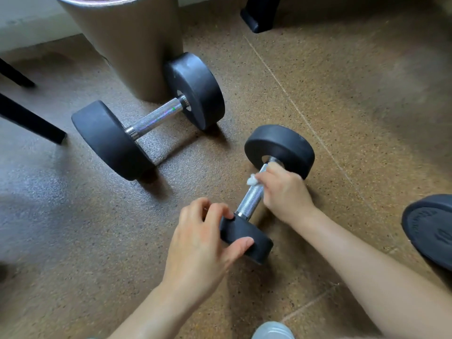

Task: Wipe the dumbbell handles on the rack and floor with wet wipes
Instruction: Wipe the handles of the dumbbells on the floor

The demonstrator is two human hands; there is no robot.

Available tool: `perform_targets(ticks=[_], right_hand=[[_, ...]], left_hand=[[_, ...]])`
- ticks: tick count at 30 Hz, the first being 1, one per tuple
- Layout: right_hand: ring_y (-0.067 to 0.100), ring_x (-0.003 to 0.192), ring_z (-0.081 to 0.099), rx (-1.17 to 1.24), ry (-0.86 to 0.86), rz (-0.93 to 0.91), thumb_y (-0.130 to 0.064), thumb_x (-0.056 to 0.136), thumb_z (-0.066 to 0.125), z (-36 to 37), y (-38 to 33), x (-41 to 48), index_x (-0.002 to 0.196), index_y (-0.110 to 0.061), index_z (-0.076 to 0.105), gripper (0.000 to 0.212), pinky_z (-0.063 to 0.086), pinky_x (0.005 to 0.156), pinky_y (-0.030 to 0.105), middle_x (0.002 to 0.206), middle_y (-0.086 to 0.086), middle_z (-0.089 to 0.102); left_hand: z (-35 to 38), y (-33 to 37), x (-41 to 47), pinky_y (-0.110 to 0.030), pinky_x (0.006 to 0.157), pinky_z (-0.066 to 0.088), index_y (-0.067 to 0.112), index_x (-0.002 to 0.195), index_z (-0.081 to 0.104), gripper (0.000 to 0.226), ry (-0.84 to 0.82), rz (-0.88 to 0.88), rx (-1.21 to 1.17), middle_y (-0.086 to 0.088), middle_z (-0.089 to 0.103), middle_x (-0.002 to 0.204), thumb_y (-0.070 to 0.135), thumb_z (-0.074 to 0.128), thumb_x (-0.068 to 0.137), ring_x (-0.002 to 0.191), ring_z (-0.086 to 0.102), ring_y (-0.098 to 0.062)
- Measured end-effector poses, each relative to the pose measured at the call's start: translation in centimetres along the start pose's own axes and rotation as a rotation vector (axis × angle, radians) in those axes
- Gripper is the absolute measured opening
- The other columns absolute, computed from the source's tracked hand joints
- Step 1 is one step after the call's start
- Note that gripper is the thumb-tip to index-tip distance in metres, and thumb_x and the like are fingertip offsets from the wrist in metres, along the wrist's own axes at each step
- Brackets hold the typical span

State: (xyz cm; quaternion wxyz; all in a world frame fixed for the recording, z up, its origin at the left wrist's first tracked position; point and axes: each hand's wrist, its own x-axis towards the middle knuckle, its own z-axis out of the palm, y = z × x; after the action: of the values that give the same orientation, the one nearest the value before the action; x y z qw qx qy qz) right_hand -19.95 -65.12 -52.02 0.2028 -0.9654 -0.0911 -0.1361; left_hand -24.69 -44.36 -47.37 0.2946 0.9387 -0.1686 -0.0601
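My left hand (208,241) clamps the near head of the small dumbbell (281,145), which lies mid-floor. My right hand (283,192) is curled round its handle (249,201), pressing the wet wipe (252,179) to it. Risk: the wipe is wadded, so some knurling may go unwiped, and the round heads could roll if my left hold slackens. Raised lettering on the plate (430,228) at right is illegible, and I see no other marking.

Embossing on black disc (426,231) illegible

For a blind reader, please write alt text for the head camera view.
A right hand holds a white wipe on the handle of a small dumbbell; the left hand grips its near weight. A larger dumbbell lies behind, beside a bin.
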Motion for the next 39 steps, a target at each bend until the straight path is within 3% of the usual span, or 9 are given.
perform_targets(ticks=[3,7,11,16,19,25,30,35,39], right_hand=[[0.035,0.051,0.056,0.01,0.069,0.122,-0.001,0.073,0.062,0.1,0.5,0.3,0.075,-0.009,0.069,0.011,0.047,0.04,0.035,0.073,0.011,0.054],[0.034,0.056,0.06,0.083,-0.121,-0.102,-0.004,0.076,0.059,-0.2,-0.9,-2.3,0.083,-0.01,0.071,0.015,0.05,0.043,0.036,0.076,0.009,0.058],[0.035,0.059,0.062,0.023,0.071,0.149,-0.002,0.077,0.062,0.0,1.5,0.4,0.077,-0.008,0.07,0.01,0.051,0.045,0.037,0.077,0.011,0.057],[0.034,0.055,0.059,0.116,-0.163,-0.059,0.0,0.071,0.064,-0.6,-0.8,-2.0,0.082,-0.013,0.071,0.018,0.05,0.044,0.035,0.077,0.008,0.057],[0.034,0.059,0.061,0.044,0.021,0.096,0.003,0.072,0.067,-0.7,1.0,-0.2,0.079,-0.009,0.07,0.014,0.046,0.046,0.032,0.079,0.011,0.057],[0.02,0.094,0.058,0.179,-0.231,0.155,-0.012,0.09,0.064,-2.1,1.1,-2.3,0.109,-0.007,0.073,0.021,0.048,0.089,0.034,0.097,0.001,0.053],[0.026,0.069,0.065,0.027,-0.04,0.237,0.0,0.071,0.079,-2.0,1.7,-1.6,0.075,-0.011,0.075,0.012,0.043,0.054,0.024,0.076,0.006,0.059],[0.029,0.057,0.058,0.068,-0.169,-0.006,0.002,0.069,0.072,-2.6,1.1,-5.1,0.076,-0.012,0.072,0.015,0.05,0.048,0.034,0.073,0.006,0.055],[0.03,0.05,0.054,0.014,0.01,0.148,0.001,0.073,0.066,-2.8,3.8,-3.2,0.068,-0.009,0.067,0.011,0.045,0.041,0.032,0.069,0.008,0.051]], left_hand=[[0.3,0.3,-0.3,-0.038,0.079,0.048,0.033,0.103,0.045,0.047,-0.003,0.043,0.012,0.003,0.046,0.106,0.069,0.055,0.073,0.096,0.048,-0.022],[0.2,0.2,-0.5,-0.037,0.083,0.047,0.034,0.104,0.048,0.036,0.001,0.047,-0.037,0.005,0.045,0.107,0.061,0.053,0.08,0.099,0.047,-0.019],[0.7,-0.3,-0.5,-0.029,0.087,0.041,0.033,0.103,0.054,0.026,0.029,0.023,-0.101,0.009,0.046,0.108,0.053,0.051,0.087,0.1,0.047,-0.015],[0.9,-0.4,-0.5,-0.03,0.087,0.042,0.031,0.107,0.05,0.035,0.017,0.003,-0.073,0.007,0.048,0.11,0.059,0.049,0.085,0.101,0.047,-0.016],[0.6,-0.1,-0.2,-0.03,0.083,0.043,0.034,0.105,0.05,0.037,-0.03,0.049,-0.037,0.009,0.046,0.107,0.062,0.051,0.082,0.097,0.047,-0.016],[0.5,0.9,-0.2,-0.034,0.082,0.046,0.035,0.101,0.057,0.023,-0.053,0.111,-0.081,0.01,0.046,0.103,0.052,0.052,0.088,0.095,0.049,-0.015],[1.2,1.8,0.1,-0.034,0.08,0.046,0.036,0.105,0.055,0.03,-0.145,0.161,-0.084,0.011,0.046,0.1,0.055,0.058,0.082,0.091,0.049,-0.015],[0.7,3.0,1.6,-0.02,0.075,0.042,0.035,0.099,0.065,0.02,-0.313,0.203,-0.154,0.016,0.05,0.088,0.041,0.068,0.081,0.082,0.049,-0.003],[0.3,5.4,3.4,-0.03,0.069,0.042,0.032,0.083,0.048,0.034,-0.464,0.126,0.046,0.014,0.05,0.077,0.048,0.076,0.071,0.078,0.051,-0.01]])
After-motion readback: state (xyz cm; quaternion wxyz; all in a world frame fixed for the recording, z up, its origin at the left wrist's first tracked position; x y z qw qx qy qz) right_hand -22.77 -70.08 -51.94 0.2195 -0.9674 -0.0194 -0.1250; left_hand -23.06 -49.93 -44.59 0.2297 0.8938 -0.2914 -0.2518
